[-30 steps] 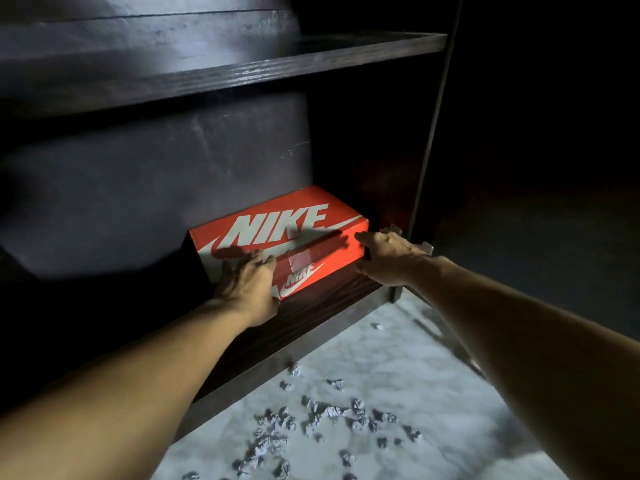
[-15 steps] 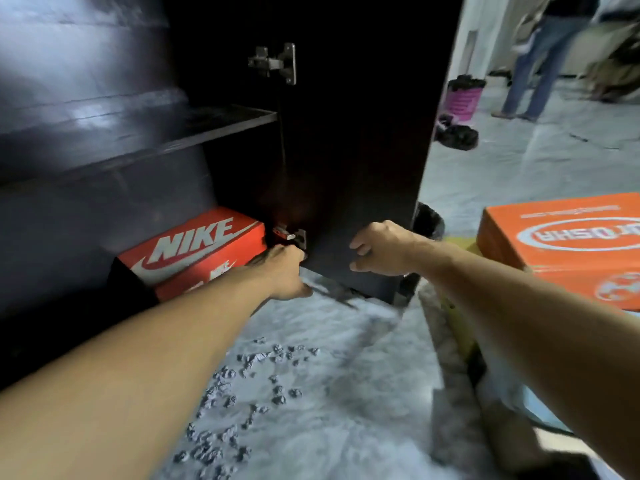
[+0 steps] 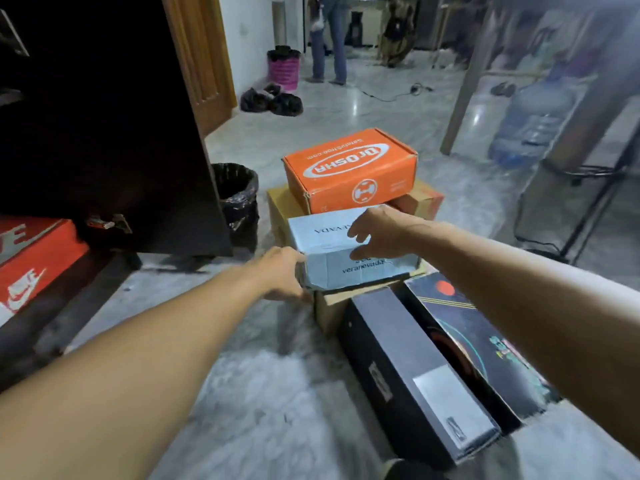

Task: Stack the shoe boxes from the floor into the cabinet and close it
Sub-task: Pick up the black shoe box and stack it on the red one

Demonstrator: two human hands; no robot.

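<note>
The cabinet stands open at the left, a red box already inside. The pale blue box sits mid-pile on the floor: stiff cardboard, probably light, best taken by its ends. It's touched by the left hand at its left corner, with the right hand spread loosely over the lid; nothing's properly gripped yet.

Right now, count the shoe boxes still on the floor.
6: orange box on tan box, reddish box behind, pale box between both hands, two dark boxes nearest. Others may be hidden.
</note>
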